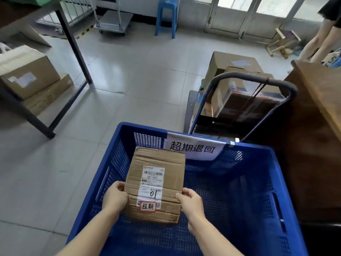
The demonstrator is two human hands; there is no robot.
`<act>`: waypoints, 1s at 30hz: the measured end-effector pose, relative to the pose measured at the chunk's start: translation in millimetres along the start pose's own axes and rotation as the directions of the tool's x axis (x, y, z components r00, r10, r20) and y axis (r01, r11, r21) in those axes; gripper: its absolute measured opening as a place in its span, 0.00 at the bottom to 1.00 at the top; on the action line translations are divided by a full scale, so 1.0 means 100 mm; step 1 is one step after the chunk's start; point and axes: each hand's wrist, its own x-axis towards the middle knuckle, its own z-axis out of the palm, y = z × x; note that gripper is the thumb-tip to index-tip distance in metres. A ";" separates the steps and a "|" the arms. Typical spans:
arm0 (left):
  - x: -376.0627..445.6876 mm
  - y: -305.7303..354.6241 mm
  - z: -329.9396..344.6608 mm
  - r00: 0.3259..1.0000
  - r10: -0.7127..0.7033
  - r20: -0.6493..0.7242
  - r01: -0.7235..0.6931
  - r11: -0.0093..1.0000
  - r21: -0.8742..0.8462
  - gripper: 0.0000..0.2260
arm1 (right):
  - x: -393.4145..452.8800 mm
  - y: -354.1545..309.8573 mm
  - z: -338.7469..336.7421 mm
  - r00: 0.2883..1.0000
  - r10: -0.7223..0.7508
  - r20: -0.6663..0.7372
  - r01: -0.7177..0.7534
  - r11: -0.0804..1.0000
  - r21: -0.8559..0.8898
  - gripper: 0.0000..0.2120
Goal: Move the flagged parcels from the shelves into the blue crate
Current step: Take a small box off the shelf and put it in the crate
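Observation:
A brown cardboard parcel (156, 183) with a white shipping label, a handwritten "01" and a red-bordered flag sticker sits inside the left half of the blue crate (239, 150). My left hand (115, 197) grips its near left edge. Its near right edge is gripped by my right hand (191, 202). The crate is a large perforated plastic one on the floor, with a white paper sign taped to its far rim. Whether the parcel rests on the crate floor or hangs just above it, I cannot tell.
A trolley (245, 100) loaded with taped boxes stands behind the crate at right, beside a brown wooden counter (317, 111). Cardboard boxes (31, 78) lie under a black-legged table at left. A blue stool (167, 17) and another person's arms (321, 41) are farther back.

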 end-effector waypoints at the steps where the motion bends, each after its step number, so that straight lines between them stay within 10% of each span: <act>1: 0.13 -0.15 0.04 1.000 -0.013 0.001 0.013 1.000 0.029 0.09 | 0.10 0.16 0.09 0.999 0.032 0.008 -0.032 0.999 0.006 0.06; 8: 0.98 -1.23 0.36 0.993 -0.118 -0.033 0.122 0.970 0.208 0.07 | 0.78 1.12 0.63 0.968 0.240 0.075 -0.239 0.971 -0.032 0.03; 12: 1.47 -1.84 0.56 0.979 -0.204 -0.022 0.204 0.957 0.208 0.10 | 1.27 1.72 0.92 0.947 0.308 0.089 -0.307 0.951 -0.033 0.23; 15: 1.74 -2.19 0.68 0.973 -0.230 -0.034 0.232 0.950 0.209 0.10 | 1.45 1.95 1.07 0.934 0.333 0.130 -0.329 0.943 -0.047 0.03; 30: 2.23 -2.52 0.96 0.909 -0.336 0.246 0.240 0.905 0.351 0.09 | 2.16 2.73 1.45 0.904 0.395 0.163 -0.382 0.918 -0.106 0.12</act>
